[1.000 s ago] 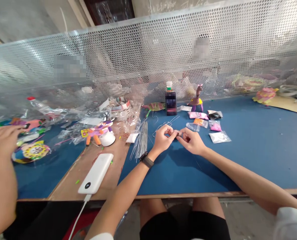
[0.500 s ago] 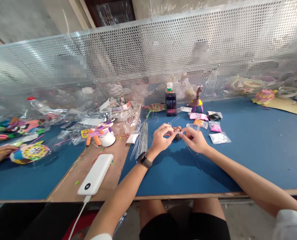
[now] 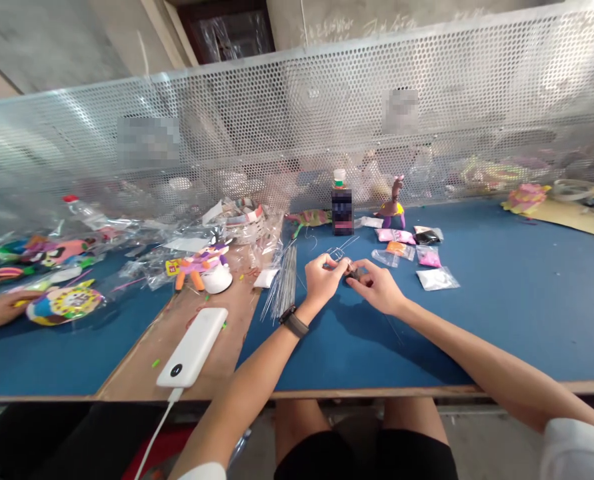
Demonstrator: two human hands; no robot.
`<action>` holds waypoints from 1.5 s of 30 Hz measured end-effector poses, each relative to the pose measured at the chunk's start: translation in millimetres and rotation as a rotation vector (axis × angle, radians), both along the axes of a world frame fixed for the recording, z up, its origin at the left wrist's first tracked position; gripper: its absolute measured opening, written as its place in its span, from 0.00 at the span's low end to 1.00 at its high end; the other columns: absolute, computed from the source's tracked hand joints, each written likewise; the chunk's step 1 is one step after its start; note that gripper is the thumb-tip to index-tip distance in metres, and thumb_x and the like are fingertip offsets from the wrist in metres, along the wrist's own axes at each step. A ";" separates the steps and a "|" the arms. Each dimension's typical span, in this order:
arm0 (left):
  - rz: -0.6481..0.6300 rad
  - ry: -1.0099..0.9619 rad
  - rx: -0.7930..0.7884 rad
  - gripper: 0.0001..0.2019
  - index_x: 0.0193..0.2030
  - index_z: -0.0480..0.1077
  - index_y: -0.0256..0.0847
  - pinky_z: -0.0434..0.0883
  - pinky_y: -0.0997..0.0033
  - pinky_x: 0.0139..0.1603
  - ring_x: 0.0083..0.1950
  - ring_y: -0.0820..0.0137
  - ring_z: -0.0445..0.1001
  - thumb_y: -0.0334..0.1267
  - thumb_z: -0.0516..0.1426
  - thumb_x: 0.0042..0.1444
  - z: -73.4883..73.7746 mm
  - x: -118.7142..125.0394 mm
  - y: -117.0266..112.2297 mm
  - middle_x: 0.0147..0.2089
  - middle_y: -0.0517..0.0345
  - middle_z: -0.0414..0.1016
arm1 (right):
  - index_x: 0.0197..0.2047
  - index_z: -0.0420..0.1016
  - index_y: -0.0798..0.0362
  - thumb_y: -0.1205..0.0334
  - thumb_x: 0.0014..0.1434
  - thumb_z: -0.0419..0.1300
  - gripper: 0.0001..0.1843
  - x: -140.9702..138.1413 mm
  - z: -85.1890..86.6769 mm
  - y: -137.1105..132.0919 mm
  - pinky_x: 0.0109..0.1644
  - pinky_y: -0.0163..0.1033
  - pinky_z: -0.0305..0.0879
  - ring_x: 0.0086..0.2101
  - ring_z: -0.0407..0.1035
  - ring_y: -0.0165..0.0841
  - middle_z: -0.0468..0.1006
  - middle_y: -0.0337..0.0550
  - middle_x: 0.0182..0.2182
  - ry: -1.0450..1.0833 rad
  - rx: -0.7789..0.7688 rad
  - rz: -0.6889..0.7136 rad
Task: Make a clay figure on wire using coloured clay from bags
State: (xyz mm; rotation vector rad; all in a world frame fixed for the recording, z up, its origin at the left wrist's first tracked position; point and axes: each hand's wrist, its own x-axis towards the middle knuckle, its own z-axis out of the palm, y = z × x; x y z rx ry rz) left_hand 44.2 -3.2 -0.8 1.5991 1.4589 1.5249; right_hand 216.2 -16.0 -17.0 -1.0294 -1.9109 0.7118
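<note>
Over the blue mat, my left hand (image 3: 321,283) and my right hand (image 3: 381,288) meet with fingertips pinched close together. Between them is a small dark brown lump (image 3: 351,272), which looks like modelling clay; the fingers hide most of it. Both hands are closed on it. Bent thin wires (image 3: 337,253) lie just beyond my left fingertips. A bundle of straight wires (image 3: 283,283) rests left of my left wrist. To the right of my right hand are small bags of coloured clay: pink (image 3: 395,236), orange (image 3: 397,249), black (image 3: 428,235) and white (image 3: 437,279).
A dark bottle (image 3: 342,212) and a brown, yellow and purple figure (image 3: 394,207) stand at the back, before a perforated metal screen (image 3: 307,120). A white power bank (image 3: 193,347) lies left. Another person's hand (image 3: 7,310) holds a colourful wrapped piece (image 3: 67,303) at far left.
My hands have shifted slightly left and closer together around the brown lump. My right hand has turned, and the clear plastic bit at my fingertips no longer shows.
</note>
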 end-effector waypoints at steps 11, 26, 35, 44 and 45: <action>-0.597 -0.402 -0.410 0.20 0.36 0.77 0.37 0.78 0.67 0.41 0.28 0.76 0.75 0.54 0.70 0.49 -6.4 -4.7 13.7 0.33 0.58 0.78 | 0.37 0.76 0.51 0.42 0.66 0.61 0.19 28.5 16.5 19.4 0.28 0.35 0.56 0.21 0.63 0.30 0.72 0.34 0.20 -0.119 0.177 -0.155; -0.331 0.127 0.176 0.09 0.30 0.66 0.41 0.68 0.73 0.31 0.30 0.74 0.69 0.36 0.61 0.60 -14.9 18.7 5.7 0.38 0.56 0.73 | 0.24 0.63 0.50 0.53 0.65 0.60 0.20 27.3 14.2 20.0 0.27 0.36 0.52 0.21 0.57 0.28 0.65 0.34 0.17 -0.131 0.152 -0.201; -0.216 0.250 0.335 0.15 0.24 0.63 0.41 0.72 0.65 0.49 0.45 0.66 0.75 0.36 0.62 0.59 -0.7 -15.1 8.0 0.42 0.52 0.72 | 0.33 0.72 0.51 0.51 0.66 0.61 0.14 7.9 17.7 4.4 0.29 0.36 0.55 0.23 0.63 0.30 0.71 0.37 0.23 -0.207 0.223 -0.099; -0.291 0.297 0.349 0.06 0.35 0.75 0.40 0.74 0.58 0.57 0.48 0.65 0.75 0.38 0.63 0.62 -1.7 -5.0 -7.2 0.53 0.48 0.66 | 0.29 0.69 0.50 0.51 0.67 0.60 0.17 14.5 20.3 20.5 0.30 0.37 0.53 0.24 0.64 0.32 0.69 0.38 0.21 -0.238 0.346 -0.321; -0.289 0.301 0.358 0.06 0.36 0.75 0.40 0.73 0.57 0.59 0.48 0.65 0.75 0.38 0.63 0.62 -3.3 -2.2 -8.0 0.53 0.49 0.66 | 0.28 0.68 0.49 0.52 0.66 0.60 0.17 15.2 18.8 21.4 0.30 0.37 0.53 0.24 0.64 0.33 0.70 0.39 0.21 -0.244 0.352 -0.330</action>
